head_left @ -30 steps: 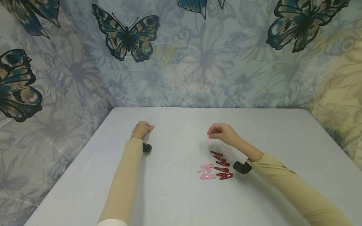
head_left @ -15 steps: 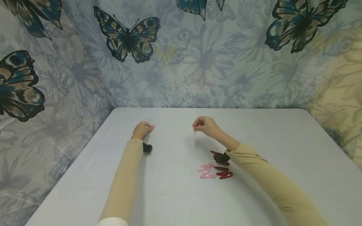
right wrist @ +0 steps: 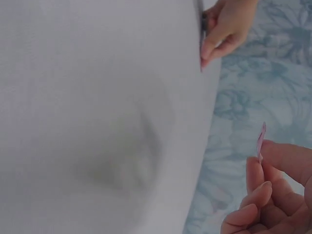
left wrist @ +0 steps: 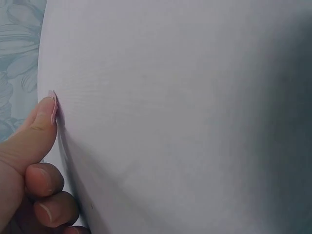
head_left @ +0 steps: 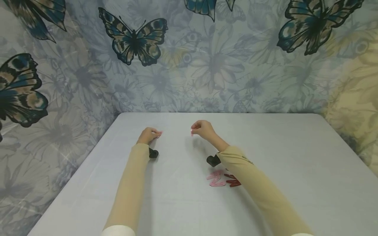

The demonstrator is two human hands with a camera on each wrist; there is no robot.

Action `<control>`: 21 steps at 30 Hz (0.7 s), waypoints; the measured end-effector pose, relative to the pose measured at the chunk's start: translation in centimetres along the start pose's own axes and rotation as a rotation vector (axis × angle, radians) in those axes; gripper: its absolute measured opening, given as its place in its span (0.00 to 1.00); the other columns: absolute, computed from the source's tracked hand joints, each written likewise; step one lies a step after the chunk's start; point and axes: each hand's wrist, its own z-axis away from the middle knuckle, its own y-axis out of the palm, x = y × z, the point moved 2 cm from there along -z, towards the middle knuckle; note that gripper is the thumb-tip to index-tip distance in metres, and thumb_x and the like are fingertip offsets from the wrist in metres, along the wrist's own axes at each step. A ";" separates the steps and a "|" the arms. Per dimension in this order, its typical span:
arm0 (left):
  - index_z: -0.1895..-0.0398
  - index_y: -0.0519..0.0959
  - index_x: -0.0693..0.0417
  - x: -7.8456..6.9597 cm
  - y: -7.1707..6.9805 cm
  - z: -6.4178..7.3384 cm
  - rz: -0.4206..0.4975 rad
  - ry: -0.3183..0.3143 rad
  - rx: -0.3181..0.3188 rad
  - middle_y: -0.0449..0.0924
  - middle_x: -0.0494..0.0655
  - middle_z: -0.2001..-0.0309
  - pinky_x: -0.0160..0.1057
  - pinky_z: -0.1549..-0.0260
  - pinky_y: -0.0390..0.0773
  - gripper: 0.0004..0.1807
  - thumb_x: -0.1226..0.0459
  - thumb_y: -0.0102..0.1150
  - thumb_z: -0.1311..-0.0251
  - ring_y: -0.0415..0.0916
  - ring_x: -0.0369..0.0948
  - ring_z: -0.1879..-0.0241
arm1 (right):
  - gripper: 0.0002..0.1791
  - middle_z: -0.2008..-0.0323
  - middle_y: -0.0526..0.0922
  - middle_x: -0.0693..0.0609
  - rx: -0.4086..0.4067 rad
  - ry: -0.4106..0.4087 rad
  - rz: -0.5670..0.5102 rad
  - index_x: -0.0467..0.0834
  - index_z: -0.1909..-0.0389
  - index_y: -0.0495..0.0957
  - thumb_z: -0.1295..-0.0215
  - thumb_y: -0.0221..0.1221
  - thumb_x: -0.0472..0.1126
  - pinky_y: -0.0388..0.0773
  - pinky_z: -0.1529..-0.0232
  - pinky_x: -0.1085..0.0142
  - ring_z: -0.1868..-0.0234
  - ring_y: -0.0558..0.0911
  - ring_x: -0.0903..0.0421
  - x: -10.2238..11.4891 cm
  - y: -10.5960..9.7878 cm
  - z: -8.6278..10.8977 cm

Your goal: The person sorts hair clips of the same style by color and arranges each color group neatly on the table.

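Head view shows, at the far left, a patterned wall [head_left: 84, 75] with big butterflies, standing behind both grips. Next comes the left sleeve [head_left: 130, 183], which is beige and reaches from the near edge up to the left hand [head_left: 147, 135]. A black device [head_left: 153, 153] sits at this wrist, on the near side of the grip. The left hand has its thumb and finger closed together, and between their tips it pinches a first pink clip [head_left: 159, 133], which points out to the right of the grip. Whether this clip touches the white table [head_left: 177, 196], I cannot tell.

Further to the right, well apart from the left grip, a second pink clip [head_left: 191, 132] hangs from the fingertips of the right hand [head_left: 204, 130]. Thumb and finger are closed on it, and the right wrist view shows the other fingers curled below. A second black device [head_left: 213, 160] is at the right wrist. Nearer to the person than this grip, loose pink clips [head_left: 217, 184] lie close together on the table, and just to the right of them are dark red clips [head_left: 233, 182], partly covered by the right sleeve [head_left: 262, 193].
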 end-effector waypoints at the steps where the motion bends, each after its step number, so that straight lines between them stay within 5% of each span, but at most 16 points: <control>1: 0.57 0.86 0.54 0.0 0.0 0.0 -0.003 0.006 -0.003 0.75 0.59 0.38 0.50 0.36 0.68 0.19 0.50 0.65 0.41 0.71 0.54 0.39 | 0.11 0.58 0.85 0.39 -0.001 0.010 -0.010 0.32 0.56 0.81 0.37 0.61 0.33 0.76 0.58 0.66 0.58 0.82 0.48 -0.1 0.3 -0.2; 8: 0.51 0.82 0.63 -1.2 -0.4 2.0 0.010 -0.015 -0.011 0.73 0.63 0.37 0.48 0.45 0.69 0.18 0.58 0.61 0.35 0.69 0.50 0.55 | 0.13 0.56 0.84 0.38 -0.008 0.073 -0.058 0.32 0.54 0.81 0.38 0.62 0.33 0.73 0.61 0.70 0.57 0.82 0.49 -0.2 1.9 -1.3; 15: 0.49 0.81 0.61 -1.4 -0.3 2.3 -0.027 -0.010 -0.001 0.68 0.62 0.33 0.53 0.32 0.62 0.19 0.56 0.58 0.33 0.66 0.56 0.36 | 0.13 0.56 0.84 0.37 -0.062 0.088 -0.154 0.31 0.54 0.80 0.40 0.63 0.31 0.75 0.57 0.67 0.56 0.82 0.47 0.2 3.2 -2.1; 21: 0.49 0.81 0.61 -1.2 -0.2 1.8 -0.032 -0.003 -0.022 0.69 0.62 0.34 0.54 0.32 0.61 0.18 0.57 0.59 0.34 0.66 0.57 0.35 | 0.13 0.57 0.85 0.39 -0.068 0.092 -0.182 0.33 0.54 0.82 0.40 0.64 0.32 0.74 0.58 0.70 0.58 0.82 0.50 0.3 4.7 -2.8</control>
